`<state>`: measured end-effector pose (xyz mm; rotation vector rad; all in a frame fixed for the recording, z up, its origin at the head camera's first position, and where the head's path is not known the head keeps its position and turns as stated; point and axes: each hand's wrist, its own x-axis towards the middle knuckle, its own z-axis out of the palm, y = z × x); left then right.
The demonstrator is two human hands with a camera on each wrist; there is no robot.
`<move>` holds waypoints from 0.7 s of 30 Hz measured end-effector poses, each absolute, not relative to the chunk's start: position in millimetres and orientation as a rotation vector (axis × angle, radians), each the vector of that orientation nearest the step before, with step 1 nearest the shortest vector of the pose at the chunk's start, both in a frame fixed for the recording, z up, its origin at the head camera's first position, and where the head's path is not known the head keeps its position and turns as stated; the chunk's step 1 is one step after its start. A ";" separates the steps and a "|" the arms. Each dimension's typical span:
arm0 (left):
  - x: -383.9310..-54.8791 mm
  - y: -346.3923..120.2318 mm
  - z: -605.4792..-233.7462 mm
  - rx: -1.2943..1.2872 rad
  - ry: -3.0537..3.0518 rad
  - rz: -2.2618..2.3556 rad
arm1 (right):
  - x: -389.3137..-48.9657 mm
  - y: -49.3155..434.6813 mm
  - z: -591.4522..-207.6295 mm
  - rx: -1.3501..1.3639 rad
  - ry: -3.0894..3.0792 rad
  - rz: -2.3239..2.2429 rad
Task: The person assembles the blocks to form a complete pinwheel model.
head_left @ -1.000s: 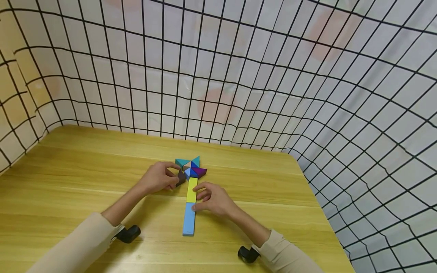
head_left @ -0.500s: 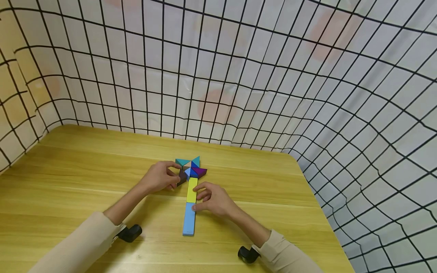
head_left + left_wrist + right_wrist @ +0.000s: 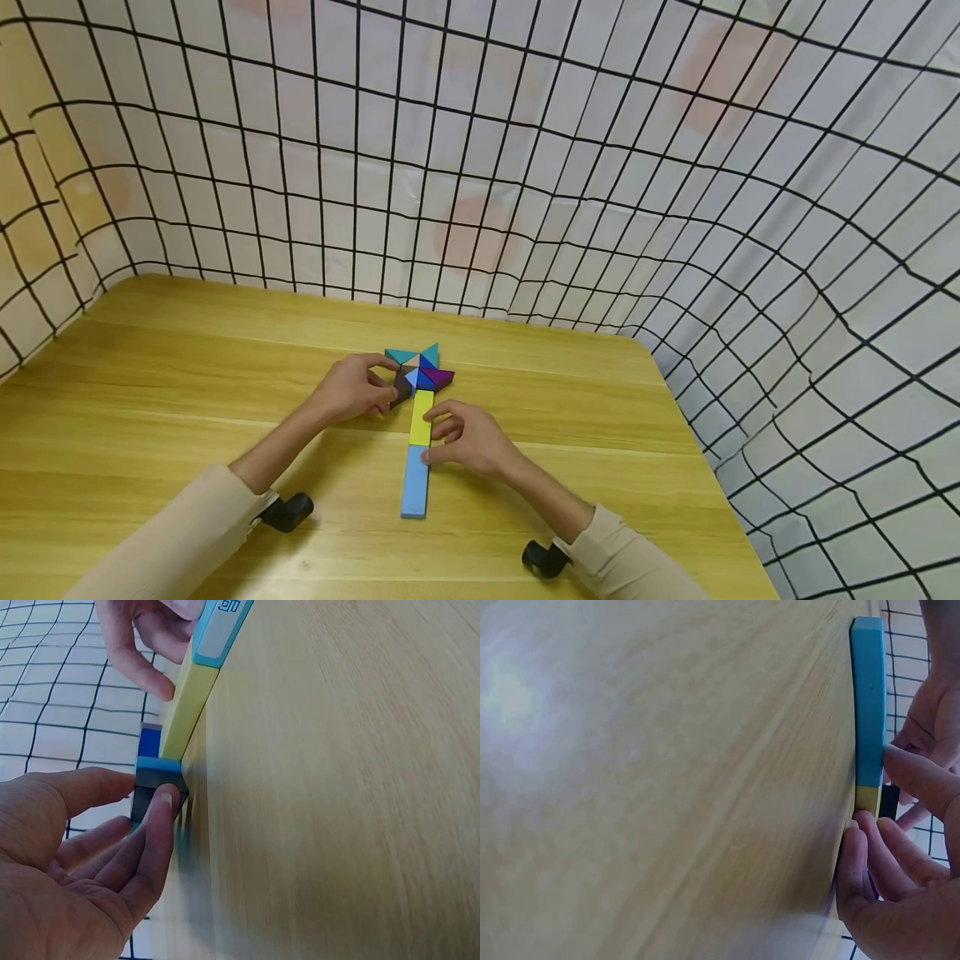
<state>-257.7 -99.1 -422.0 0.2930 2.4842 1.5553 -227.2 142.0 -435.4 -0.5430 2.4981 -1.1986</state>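
My left hand pinches a dark brown block between thumb and finger at the left side of a pinwheel of small blocks. Teal triangles form its top, blue ones lie at the centre, and a purple block points right. Below runs a straight stem: a yellow block, then a light blue block, end to end. My right hand rests along the stem's right side, fingertips at the yellow block and thumb at the blue block's edge. Left fingers partly hide the dark block.
The blocks lie on a wood-grain table. Behind and to the right stands a white sheet with a black grid. Black wrist-worn devices hang below each sleeve, one at the left cuff and one at the right.
My left hand has nudged the dark block slightly to the right and turned it, bringing it up against the pinwheel's centre. My right hand and the stem have stayed put.
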 end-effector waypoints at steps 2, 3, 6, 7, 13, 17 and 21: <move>-258.0 -99.2 -422.1 0.302 2.482 1.560 | -227.0 141.9 -434.9 -0.536 2.499 -1.194; -258.1 -99.2 -422.3 0.298 2.479 1.565 | -226.8 141.8 -434.6 -0.534 2.499 -1.193; -258.4 -99.0 -423.0 0.301 2.481 1.563 | -226.6 141.5 -434.2 -0.530 2.498 -1.192; -258.5 -98.9 -423.2 0.300 2.483 1.561 | -226.7 141.4 -434.3 -0.532 2.497 -1.194; -258.3 -98.2 -422.6 0.303 2.490 1.554 | -226.8 141.0 -434.1 -0.536 2.498 -1.196; -257.8 -97.7 -422.2 0.291 2.496 1.548 | -226.7 140.8 -433.9 -0.533 2.499 -1.193; -257.8 -97.5 -422.3 0.295 2.497 1.548 | -226.3 141.0 -433.3 -0.524 2.494 -1.195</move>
